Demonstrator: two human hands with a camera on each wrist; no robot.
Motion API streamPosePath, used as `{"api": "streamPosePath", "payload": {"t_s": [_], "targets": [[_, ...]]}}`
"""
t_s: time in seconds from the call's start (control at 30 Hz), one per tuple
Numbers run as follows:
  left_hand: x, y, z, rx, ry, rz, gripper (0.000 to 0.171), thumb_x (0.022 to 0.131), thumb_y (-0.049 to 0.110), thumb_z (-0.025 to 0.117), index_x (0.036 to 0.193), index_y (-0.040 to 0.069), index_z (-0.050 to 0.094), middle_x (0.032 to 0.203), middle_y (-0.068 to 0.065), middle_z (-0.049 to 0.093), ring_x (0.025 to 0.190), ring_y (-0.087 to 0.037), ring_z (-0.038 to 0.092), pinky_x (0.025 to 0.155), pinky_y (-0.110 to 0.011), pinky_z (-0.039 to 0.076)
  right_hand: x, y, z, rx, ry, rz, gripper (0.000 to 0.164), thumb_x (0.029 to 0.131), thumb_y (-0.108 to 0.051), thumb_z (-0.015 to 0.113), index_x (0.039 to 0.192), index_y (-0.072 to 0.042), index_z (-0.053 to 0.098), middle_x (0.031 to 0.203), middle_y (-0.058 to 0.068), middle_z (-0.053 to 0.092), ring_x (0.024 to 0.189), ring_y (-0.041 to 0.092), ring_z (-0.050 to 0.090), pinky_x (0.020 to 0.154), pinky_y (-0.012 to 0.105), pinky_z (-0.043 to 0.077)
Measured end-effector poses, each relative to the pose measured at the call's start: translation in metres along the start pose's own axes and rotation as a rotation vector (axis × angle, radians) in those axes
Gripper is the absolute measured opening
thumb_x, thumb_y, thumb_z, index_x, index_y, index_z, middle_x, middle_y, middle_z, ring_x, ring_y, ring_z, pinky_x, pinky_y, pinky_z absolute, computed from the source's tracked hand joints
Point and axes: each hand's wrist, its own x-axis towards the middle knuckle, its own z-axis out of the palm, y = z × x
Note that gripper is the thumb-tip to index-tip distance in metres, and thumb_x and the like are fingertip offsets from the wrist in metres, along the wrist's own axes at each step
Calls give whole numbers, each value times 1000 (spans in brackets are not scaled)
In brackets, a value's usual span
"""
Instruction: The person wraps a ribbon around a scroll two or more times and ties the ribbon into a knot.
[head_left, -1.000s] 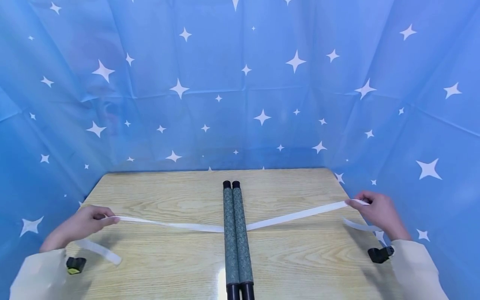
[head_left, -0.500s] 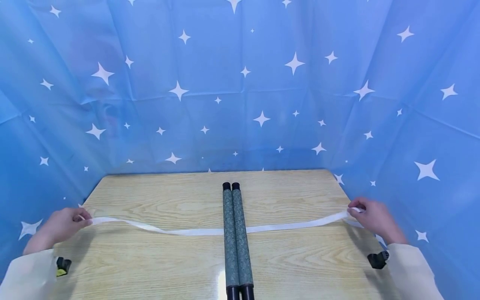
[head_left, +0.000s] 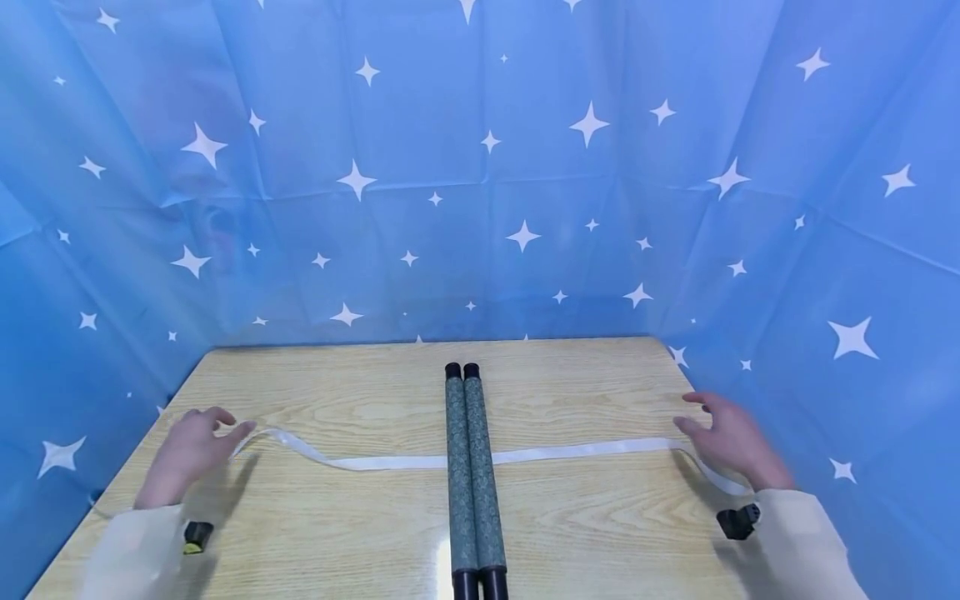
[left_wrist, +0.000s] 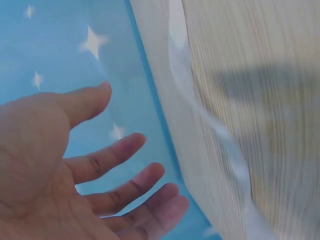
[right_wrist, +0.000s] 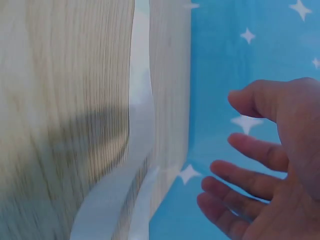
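A long white ribbon (head_left: pixel 585 451) lies across the table and passes under two slim green patterned rolls with black ends (head_left: pixel 483 475), which lie side by side. My left hand (head_left: pixel 191 454) hovers by the ribbon's left end, its fingers spread and holding nothing; the left wrist view shows the ribbon (left_wrist: pixel 235 155) apart from the fingers. Over at the right table edge, my right hand (head_left: pixel 727 437) is likewise spread and without a hold. In the right wrist view the ribbon (right_wrist: pixel 140 100) curves away, well clear of the fingertips. The rolls' near ends are cut off by the frame.
The light wooden table (head_left: pixel 337 533) narrows toward the back and has clipped far corners. Behind it and along both sides hangs a blue star-patterned curtain (head_left: pixel 450 108). A small black device sits at each sleeve cuff, such as the right one (head_left: pixel 738 522).
Both hands have let go of the ribbon, which has sunk onto the table. After drawing outward, my left hand has come back to the right; my right hand has shifted slightly left.
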Motion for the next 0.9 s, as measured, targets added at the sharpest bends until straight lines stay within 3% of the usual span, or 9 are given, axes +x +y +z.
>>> {"api": "streamPosePath", "payload": {"t_s": [0.13,0.3,0.4,0.5,0.67,0.9], "targets": [[-4,33,17,-79,-40,-38,62,105,55,49,107,-5,65,94,-19,68,78,-29,62,66,-41,49,2,-12,9,22,23,-10,63,103,-43,59,142,6,52,140,34,55,119,53,57,90,60,50],[-6,70,42,-146,-93,-79,54,103,57,52,81,8,60,68,-2,58,59,-18,49,55,-32,38,6,-27,23,5,27,-11,51,100,-37,65,124,7,62,111,26,68,94,35,66,78,48,54],[-6,91,57,-155,-108,-76,54,102,55,56,66,14,52,57,2,49,51,-15,41,50,-30,34,6,-36,29,3,-20,22,45,100,-41,65,111,3,66,93,14,68,79,23,61,68,38,49],[-6,108,71,-158,-133,-65,58,101,54,57,57,18,44,50,6,40,46,-10,33,47,-26,29,5,-44,34,20,-101,84,43,101,-46,61,93,-4,65,75,3,59,66,18,51,61,32,40],[-5,126,86,-122,-161,-80,65,100,55,58,49,20,39,43,9,32,40,-7,28,43,-23,25,6,-54,43,18,-201,174,54,100,-54,57,64,-14,53,56,-4,38,52,14,36,54,31,32],[-4,130,93,-32,-212,-172,64,98,56,60,50,19,40,42,7,35,37,-9,35,40,-22,27,13,-58,56,-47,-265,236,57,98,-62,54,70,-13,46,64,0,37,59,17,38,58,33,32]]}}
